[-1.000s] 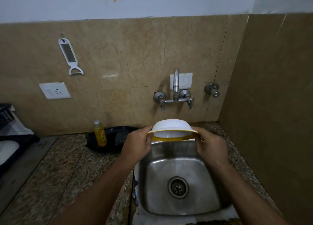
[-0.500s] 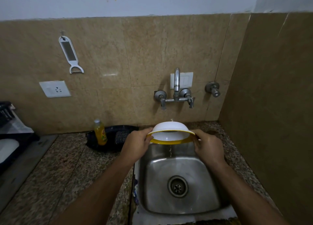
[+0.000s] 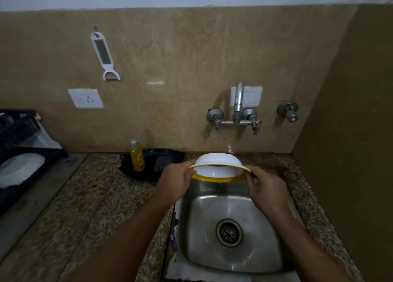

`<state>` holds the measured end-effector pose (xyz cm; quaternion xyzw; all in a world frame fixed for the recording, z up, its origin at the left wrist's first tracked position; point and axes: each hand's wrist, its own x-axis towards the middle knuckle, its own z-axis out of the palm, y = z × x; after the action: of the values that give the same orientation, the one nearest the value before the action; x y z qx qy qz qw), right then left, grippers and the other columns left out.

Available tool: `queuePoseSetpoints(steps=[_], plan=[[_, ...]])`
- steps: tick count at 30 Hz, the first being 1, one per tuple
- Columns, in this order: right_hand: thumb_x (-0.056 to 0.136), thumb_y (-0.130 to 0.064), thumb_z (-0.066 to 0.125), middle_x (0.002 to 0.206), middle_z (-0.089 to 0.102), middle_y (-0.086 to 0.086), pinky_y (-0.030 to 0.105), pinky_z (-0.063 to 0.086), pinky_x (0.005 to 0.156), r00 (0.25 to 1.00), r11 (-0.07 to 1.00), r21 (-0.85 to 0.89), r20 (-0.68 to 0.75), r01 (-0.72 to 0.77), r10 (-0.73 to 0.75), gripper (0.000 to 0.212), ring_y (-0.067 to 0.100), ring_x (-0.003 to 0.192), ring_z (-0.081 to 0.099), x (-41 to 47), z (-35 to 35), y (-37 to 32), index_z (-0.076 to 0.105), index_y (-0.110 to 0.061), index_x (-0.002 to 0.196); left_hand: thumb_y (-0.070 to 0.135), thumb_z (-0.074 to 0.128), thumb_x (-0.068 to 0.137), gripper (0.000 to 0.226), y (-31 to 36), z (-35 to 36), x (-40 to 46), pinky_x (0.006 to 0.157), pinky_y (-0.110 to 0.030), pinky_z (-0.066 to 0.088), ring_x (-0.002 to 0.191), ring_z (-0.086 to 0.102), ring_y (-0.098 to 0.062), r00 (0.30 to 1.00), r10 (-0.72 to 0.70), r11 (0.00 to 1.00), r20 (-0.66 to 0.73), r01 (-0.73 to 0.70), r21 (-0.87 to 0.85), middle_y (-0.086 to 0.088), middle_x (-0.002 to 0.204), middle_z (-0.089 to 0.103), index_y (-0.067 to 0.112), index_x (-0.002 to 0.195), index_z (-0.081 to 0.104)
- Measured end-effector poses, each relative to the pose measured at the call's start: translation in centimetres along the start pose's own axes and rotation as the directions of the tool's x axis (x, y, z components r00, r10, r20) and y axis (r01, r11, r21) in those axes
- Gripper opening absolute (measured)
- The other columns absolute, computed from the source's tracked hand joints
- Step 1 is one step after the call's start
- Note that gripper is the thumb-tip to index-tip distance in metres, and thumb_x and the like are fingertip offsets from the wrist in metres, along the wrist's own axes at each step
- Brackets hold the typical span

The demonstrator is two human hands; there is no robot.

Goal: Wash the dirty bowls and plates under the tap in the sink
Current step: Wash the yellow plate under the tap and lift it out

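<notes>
— Bowl [image 3: 219,165], white with a yellow rim: where? 
— Centre of the frame, upside down, held above the back edge of the sink [image 3: 231,245], just below the spout of the tap [image 3: 239,103].

— Held how? 
— By the rim on both sides. Left hand [image 3: 175,180] on the left edge, fingers curled narrow around the yellow lip; right hand [image 3: 265,188] on the right edge, pinching the same way. Both closed on the bowl, nothing loose.

— Changed from a moment ago? 
— Tilt, mostly. Half a second back, seen more from above with the yellow rim sweeping low in front; now nearer level, near edge dipped only slightly, inner white wall showing under the rim. Hands in nearly the same grip throughout. A speck of water visible right above the bowl's base; stream itself too faint to confirm.

— Meaning for the task? 
— Likely rinsing the outside and draining it, turning the bowl under the water. Probably near the end of this one piece. No other dirty bowls or plates visible in the basin.

— Elsewhere? 
— Yellow soap bottle [image 3: 137,155] standing in a black tray [image 3: 170,156] left of the sink on the speckled surface [image 3: 91,196]. Dark rack [image 3: 25,137] at the far left edge, something white inside, possibly washed ware.

— Risk? 
— Wet rim, thin pinch: slipping into the steel basin seems the main one.
</notes>
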<state>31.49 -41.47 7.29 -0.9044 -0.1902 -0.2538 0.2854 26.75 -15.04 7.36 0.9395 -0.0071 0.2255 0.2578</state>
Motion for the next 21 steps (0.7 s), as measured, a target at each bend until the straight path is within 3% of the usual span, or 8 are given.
queuePoseSetpoints(steps=[3, 5, 8, 12, 16, 19, 21], plan=[[0.078, -0.018, 0.075, 0.086, 0.076, 0.0, 0.033, 0.053, 0.056, 0.986, 0.989, 0.077, 0.105, 0.123, -0.13, 0.043, 0.026, 0.075, 0.071, 1.0, 2.2, -2.0, 0.069, -0.032, 0.118, 0.038, 0.051, 0.094, 0.03, -1.3, -2.3, -1.6, 0.065, -0.026, 0.046, 0.083, 0.071, -0.024, 0.996, -0.005, 0.998, -0.094, 0.01, 0.054, -0.003, 0.091, 0.077, 0.026, 0.112, 0.072], [0.08, -0.02, 0.072, 0.083, 0.075, 0.002, 0.032, 0.05, 0.054, 0.943, 0.963, 0.087, 0.194, 0.257, -0.269, 0.05, 0.028, 0.072, 0.07, 1.8, 4.4, -4.6, 0.064, -0.033, 0.127, 0.037, 0.049, 0.099, 0.031, -3.3, -4.6, -3.2, 0.063, -0.031, 0.047, 0.076, 0.071, -0.027, 0.989, -0.061, 0.993, -0.131, 0.073, 0.088, -0.007, 0.088, 0.077, 0.02, 0.11, 0.073], [0.084, -0.025, 0.062, 0.085, 0.075, 0.007, 0.033, 0.051, 0.056, 0.893, 0.917, 0.157, 0.218, 0.367, -0.394, 0.047, 0.031, 0.069, 0.069, 2.7, 8.4, -10.4, 0.062, -0.03, 0.131, 0.032, 0.05, 0.098, 0.034, -7.5, -9.7, -5.6, 0.078, -0.033, 0.051, 0.094, 0.069, -0.03, 0.965, -0.252, 0.956, -0.079, 0.261, 0.137, -0.01, 0.108, 0.074, 0.017, 0.123, 0.068], [0.08, -0.021, 0.065, 0.093, 0.076, 0.007, 0.027, 0.051, 0.053, 0.859, 0.857, 0.211, 0.109, 0.471, -0.499, 0.047, 0.027, 0.068, 0.071, 4.3, 13.1, -20.0, 0.067, -0.02, 0.127, 0.037, 0.058, 0.095, 0.048, -14.2, -19.0, -9.1, 0.101, -0.032, 0.042, 0.124, 0.057, -0.026, 0.922, -0.366, 0.895, -0.122, 0.385, 0.225, -0.008, 0.138, 0.06, 0.018, 0.139, 0.055], [0.081, -0.023, 0.058, 0.085, 0.076, 0.012, 0.028, 0.049, 0.048, 0.836, 0.808, 0.261, 0.012, 0.527, -0.549, 0.045, 0.03, 0.061, 0.069, 6.3, 17.4, -30.8, 0.069, -0.014, 0.124, 0.073, 0.031, 0.087, 0.08, -23.1, -29.9, -13.6, 0.115, -0.041, 0.03, 0.145, 0.031, -0.023, 0.822, -0.512, 0.719, -0.249, 0.569, 0.398, -0.004, 0.156, 0.037, 0.023, 0.15, 0.038], [0.084, -0.018, 0.065, 0.077, 0.074, 0.016, 0.031, 0.05, 0.048, 0.817, 0.78, 0.299, 0.002, 0.549, -0.576, 0.044, 0.033, 0.054, 0.066, 7.6, 20.5, -38.8, 0.067, -0.015, 0.128, 0.076, 0.023, 0.09, 0.08, -29.0, -37.4, -16.5, 0.119, -0.05, 0.021, 0.151, 0.014, -0.025, 0.742, -0.594, 0.567, -0.31, 0.66, 0.493, -0.002, 0.163, 0.022, 0.028, 0.154, 0.026], [0.084, -0.014, 0.071, 0.073, 0.073, 0.016, 0.031, 0.05, 0.046, 0.803, 0.76, 0.311, -0.017, 0.57, -0.596, 0.043, 0.033, 0.051, 0.065, 8.2, 22.6, -43.6, 0.067, -0.014, 0.127, 0.077, 0.021, 0.09, 0.081, -32.3, -40.8, -17.7, 0.12, -0.054, 0.012, 0.152, 0.005, -0.025, 0.654, -0.692, 0.461, -0.305, 0.726, 0.511, -0.001, 0.165, 0.011, 0.031, 0.156, 0.016]])
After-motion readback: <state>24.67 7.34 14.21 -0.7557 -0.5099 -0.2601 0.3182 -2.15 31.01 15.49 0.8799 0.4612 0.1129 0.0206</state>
